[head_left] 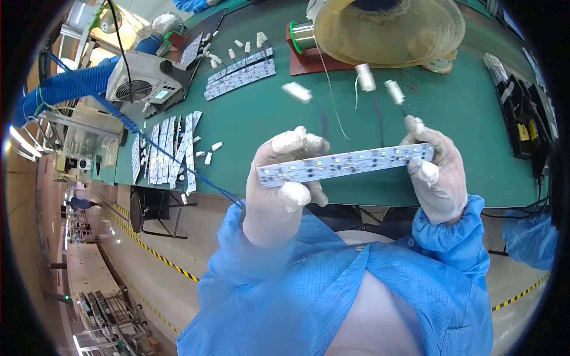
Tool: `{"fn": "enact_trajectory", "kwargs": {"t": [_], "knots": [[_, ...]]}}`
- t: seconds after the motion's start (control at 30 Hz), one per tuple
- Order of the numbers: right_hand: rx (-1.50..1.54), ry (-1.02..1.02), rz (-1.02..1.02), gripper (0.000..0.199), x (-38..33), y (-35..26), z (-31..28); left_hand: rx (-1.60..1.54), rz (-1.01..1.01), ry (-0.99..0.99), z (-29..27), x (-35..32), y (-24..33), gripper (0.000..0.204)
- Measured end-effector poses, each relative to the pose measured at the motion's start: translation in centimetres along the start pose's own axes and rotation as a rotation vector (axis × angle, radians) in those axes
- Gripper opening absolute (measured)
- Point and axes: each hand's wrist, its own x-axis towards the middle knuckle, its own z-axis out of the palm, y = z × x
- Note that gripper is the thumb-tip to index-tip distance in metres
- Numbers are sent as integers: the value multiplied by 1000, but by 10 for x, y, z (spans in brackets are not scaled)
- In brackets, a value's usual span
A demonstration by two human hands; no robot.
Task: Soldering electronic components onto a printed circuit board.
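Note:
Both my gloved hands hold one white LED strip board (356, 161) level in front of my chest, above the near edge of the green table. My left hand (282, 178) pinches its left end between thumb and fingers. At the other end, my right hand (436, 169) grips it the same way. Small yellowish LEDs dot the side that faces me. Dark wires rise from the board's far edge to three white connectors: a left one (297, 92), a middle one (366, 78) and a right one (394, 92).
Several LED boards (163, 151) lie side by side at the table's left, with more boards (240, 77) farther back. A solder spool (303, 37) stands beside a large translucent hood (389, 32). A fan unit (145, 80) is at left, a black tray (516, 118) at right.

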Motion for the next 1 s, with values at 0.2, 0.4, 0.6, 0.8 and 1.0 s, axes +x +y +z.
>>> {"fn": "enact_trajectory", "kwargs": {"t": [0.2,0.4,0.6,0.8,1.0], "knots": [[-271,29,50,55,6,-9,-1,9,62,-44,-6,-6,3,57],[44,78,12,65,2,3,3,511,373,-15,-14,-6,0,44],[-5,201,-145,64,-4,13,4,656,468,-88,-22,-6,6,53],[-181,202,-227,69,-6,13,5,561,405,-82,-26,-11,11,56],[-388,149,-289,73,-2,7,10,544,455,-17,-30,-12,7,56]]}}
